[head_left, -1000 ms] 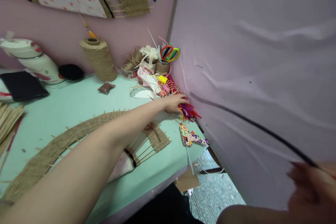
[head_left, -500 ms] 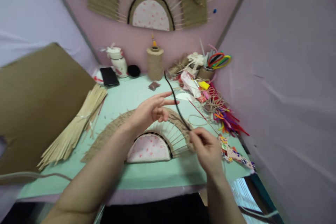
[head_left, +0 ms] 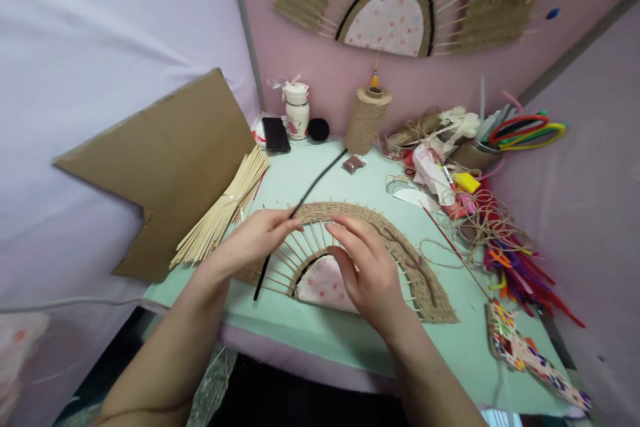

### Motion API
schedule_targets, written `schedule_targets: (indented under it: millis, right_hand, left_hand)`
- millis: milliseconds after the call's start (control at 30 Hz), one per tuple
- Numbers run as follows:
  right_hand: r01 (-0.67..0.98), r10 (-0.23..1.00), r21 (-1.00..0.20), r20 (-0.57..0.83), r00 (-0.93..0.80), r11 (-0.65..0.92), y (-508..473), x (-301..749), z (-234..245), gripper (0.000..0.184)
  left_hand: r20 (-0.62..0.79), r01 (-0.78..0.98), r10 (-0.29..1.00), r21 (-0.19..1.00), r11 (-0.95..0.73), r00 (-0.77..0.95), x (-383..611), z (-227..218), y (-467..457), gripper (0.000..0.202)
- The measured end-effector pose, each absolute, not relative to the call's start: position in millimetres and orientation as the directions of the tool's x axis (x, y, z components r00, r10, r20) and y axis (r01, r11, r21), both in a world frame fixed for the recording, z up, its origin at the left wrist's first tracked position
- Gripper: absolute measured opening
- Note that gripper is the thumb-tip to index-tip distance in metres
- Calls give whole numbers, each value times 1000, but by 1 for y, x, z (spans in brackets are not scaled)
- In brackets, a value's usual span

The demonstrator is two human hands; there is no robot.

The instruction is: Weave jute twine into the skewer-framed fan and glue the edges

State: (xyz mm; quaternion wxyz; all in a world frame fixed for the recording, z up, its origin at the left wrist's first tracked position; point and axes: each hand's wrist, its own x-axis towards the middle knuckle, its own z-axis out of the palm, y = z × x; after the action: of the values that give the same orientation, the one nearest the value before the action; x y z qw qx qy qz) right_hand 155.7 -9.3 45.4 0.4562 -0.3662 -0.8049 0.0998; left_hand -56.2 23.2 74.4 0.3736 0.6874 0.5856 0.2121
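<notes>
My left hand (head_left: 265, 235) is closed around a black pipe cleaner (head_left: 316, 180), one end slanting up to the right and the other hanging below my fingers. My right hand (head_left: 367, 267) is held above the woven fan with fingers apart and nothing in it. Under both hands lies the fan (head_left: 425, 273), a half circle of brown twine woven over thin sticks. Its inner half-round of pink-dotted white cloth (head_left: 323, 280) has a black edging and is partly covered by my right hand.
A bundle of thin sticks (head_left: 220, 210) and cardboard (head_left: 175, 147) are at left. Behind stand a twine spool (head_left: 369, 121), white bottle (head_left: 298, 113) and phone (head_left: 275, 135). Tangled twine and pipe cleaners (head_left: 520, 267) lie right, near a flowered glue gun (head_left: 525, 350). A finished fan (head_left: 380, 20) hangs on the wall.
The black pipe cleaner has passed from my right hand to my left. My right hand has opened, and my left has closed. The view has swung left.
</notes>
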Motion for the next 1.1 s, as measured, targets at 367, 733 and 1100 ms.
schedule_targets:
  millis: [367,733,1100]
  right_hand:
    - [770,761,-209,441,-476,603,56,155,22,15]
    - [812,840,-238,262,-475,533,70,133,-2,20]
    - [709,743,-258,383,-549,656,56,122,13,32]
  left_hand:
    - [-203,657,958,754,21,202,-101,39,10,20]
    - [-372,130,925,916,380,-82,-110,8,2,23]
    - [-414,-24,908,909,416,60,-96,4,-4,27]
